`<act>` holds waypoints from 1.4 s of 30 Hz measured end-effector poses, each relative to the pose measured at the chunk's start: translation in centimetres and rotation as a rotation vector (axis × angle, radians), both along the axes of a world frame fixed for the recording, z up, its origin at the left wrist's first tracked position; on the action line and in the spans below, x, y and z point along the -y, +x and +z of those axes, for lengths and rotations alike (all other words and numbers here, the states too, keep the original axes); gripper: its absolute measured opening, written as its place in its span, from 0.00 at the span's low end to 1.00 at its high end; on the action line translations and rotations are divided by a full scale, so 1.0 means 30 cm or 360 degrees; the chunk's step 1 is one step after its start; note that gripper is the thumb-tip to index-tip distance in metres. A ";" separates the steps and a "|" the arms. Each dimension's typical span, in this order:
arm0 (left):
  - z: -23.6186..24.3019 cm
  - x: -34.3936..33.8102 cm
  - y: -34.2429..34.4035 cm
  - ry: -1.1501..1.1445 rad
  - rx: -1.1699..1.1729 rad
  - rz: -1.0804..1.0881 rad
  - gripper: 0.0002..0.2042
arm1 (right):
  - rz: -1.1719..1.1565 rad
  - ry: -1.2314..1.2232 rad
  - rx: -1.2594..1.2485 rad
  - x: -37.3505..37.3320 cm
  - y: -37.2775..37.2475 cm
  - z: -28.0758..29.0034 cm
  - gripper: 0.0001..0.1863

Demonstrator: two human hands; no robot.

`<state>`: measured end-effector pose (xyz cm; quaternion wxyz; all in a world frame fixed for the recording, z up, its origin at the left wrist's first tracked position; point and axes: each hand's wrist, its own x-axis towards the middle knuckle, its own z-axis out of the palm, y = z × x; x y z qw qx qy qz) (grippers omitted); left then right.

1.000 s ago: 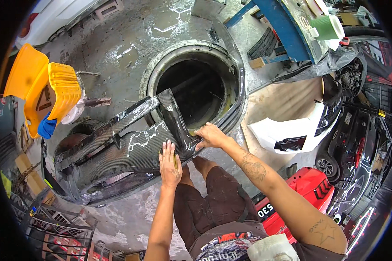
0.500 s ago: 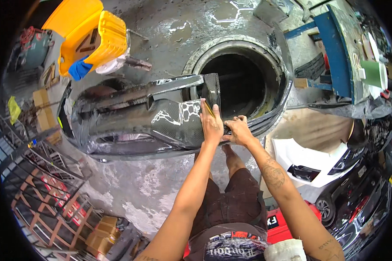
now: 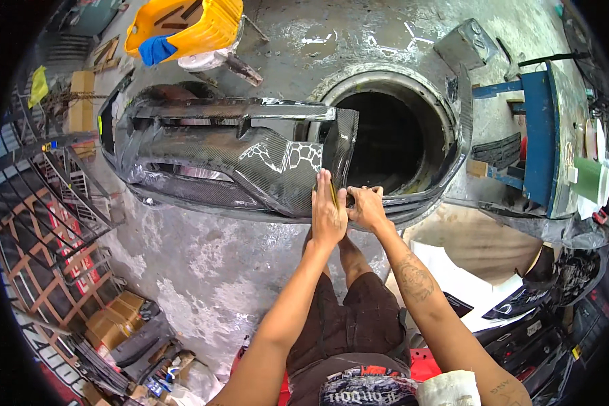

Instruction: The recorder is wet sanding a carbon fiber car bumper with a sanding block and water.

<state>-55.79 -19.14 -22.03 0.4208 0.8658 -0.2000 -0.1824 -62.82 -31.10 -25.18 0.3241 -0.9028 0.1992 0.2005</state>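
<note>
Near the middle, at the right end of a dark car panel [image 3: 277, 183], the person's left grip [image 3: 329, 215] lies flat against it, fingers straight and laid together, with one yellow pencil [image 3: 333, 192] tucked between fingers and thumb. Just beside it, the right grip [image 3: 367, 206] has its fingers bent at the panel's edge; whether it pinches that edge cannot be told. Two grips share this one panel, which reaches well out to the left. Past its right end sits one round rim [image 3: 328, 89] with a dark hollow. Farther up stands one yellow container [image 3: 213, 34] with one blue cloth [image 3: 158, 49] over its edge; at the right are one blue-sided surface [image 3: 538, 135] and one white bumper [image 3: 461, 285]. Along the panel's near edge, a broad stretch of grey floor [image 3: 196, 264] leaves room left of the person's legs.
</note>
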 end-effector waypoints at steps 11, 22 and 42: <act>-0.041 0.016 0.046 -0.0151 -0.0011 -0.0028 0.29 | -0.0008 0.0052 -0.0043 0.012 0.012 0.022 0.31; -0.026 0.105 0.137 -0.0243 -0.0062 -0.0038 0.31 | 0.0021 0.0046 0.0061 0.010 0.008 0.018 0.24; -0.018 0.113 0.185 -0.0267 -0.0017 -0.0073 0.29 | 0.0043 0.0034 0.0038 -0.020 0.021 0.034 0.25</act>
